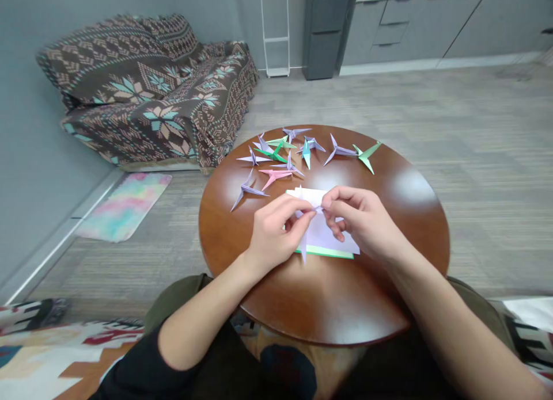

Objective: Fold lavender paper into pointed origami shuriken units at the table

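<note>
Above a stack of paper sheets (330,239), my left hand (280,227) pinches a folded lilac paper figure (304,247) between thumb and fingertips. Its long thin points stick out above and below that hand. My right hand (360,218) pinches the same figure from the other side, at its small middle part. My fingers cover most of the folds there. The stack has white and lilac sheets on top and a green edge showing below. Beyond my hands lie several finished-looking folded figures, among them a pink one (276,174) and a lilac one (247,190).
The round brown wooden table (319,313) stands in front of my knees. More folded figures, such as a light green one (366,156), lie along its far side. A patterned sofa (164,106) and a pastel mat (125,207) are at the left. Grey cabinets (406,29) line the back.
</note>
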`<action>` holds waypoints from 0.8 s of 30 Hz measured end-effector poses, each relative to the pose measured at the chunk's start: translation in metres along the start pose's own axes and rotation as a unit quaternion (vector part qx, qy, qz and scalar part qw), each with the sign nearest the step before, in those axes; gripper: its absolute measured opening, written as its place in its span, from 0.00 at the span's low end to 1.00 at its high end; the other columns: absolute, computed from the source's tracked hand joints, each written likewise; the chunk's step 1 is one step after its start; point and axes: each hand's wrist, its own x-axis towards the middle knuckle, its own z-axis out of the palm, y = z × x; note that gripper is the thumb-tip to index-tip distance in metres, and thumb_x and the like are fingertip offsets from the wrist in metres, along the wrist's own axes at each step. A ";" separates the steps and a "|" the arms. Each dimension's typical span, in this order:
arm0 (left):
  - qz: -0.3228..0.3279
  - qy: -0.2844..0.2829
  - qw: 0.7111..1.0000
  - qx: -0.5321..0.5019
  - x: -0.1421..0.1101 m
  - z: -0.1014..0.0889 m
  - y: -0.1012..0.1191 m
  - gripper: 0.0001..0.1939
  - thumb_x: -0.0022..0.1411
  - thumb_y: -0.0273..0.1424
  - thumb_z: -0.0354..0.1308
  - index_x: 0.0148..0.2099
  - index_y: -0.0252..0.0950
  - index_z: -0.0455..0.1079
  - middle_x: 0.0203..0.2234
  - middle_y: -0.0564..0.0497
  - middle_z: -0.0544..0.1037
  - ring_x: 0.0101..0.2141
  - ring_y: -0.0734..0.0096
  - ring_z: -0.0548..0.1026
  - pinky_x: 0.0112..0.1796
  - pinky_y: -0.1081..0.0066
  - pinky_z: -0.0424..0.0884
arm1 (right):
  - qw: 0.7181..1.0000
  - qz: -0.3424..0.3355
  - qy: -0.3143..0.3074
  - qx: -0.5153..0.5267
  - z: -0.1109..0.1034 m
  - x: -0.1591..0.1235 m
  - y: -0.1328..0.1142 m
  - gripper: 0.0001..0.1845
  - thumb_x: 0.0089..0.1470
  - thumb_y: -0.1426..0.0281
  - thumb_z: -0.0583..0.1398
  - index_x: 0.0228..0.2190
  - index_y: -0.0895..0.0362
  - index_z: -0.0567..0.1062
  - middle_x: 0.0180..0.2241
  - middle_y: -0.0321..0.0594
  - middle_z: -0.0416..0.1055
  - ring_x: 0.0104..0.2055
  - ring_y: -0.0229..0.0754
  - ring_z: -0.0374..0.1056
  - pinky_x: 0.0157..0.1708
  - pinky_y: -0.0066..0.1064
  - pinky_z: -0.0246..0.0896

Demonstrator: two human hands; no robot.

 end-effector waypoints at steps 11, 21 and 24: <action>-0.264 -0.030 0.933 -0.245 0.002 0.003 0.000 0.09 0.61 0.36 0.69 0.35 0.36 0.77 0.20 0.56 0.72 0.17 0.79 0.64 0.19 0.74 0.57 | 0.997 0.018 -0.038 -0.062 -0.003 0.002 0.001 0.09 0.53 0.66 0.66 0.27 0.57 0.75 0.19 0.31 0.69 0.17 0.32 0.61 0.17 0.24 0.57; -0.293 -0.037 0.930 -0.217 0.000 0.002 -0.005 0.10 0.59 0.36 0.69 0.34 0.34 0.77 0.23 0.53 0.75 0.20 0.79 0.63 0.22 0.75 0.56 | 0.986 -0.109 0.027 -0.123 -0.004 0.004 0.002 0.07 0.55 0.67 0.68 0.31 0.57 0.77 0.25 0.33 0.72 0.23 0.34 0.66 0.21 0.26 0.63; -0.293 -0.037 0.929 -0.221 0.001 0.002 -0.005 0.10 0.58 0.36 0.69 0.34 0.34 0.78 0.25 0.52 0.77 0.21 0.79 0.64 0.22 0.75 0.58 | 0.983 -0.117 -0.015 -0.141 -0.002 0.002 0.003 0.08 0.53 0.67 0.71 0.32 0.57 0.79 0.29 0.36 0.74 0.28 0.37 0.69 0.24 0.27 0.66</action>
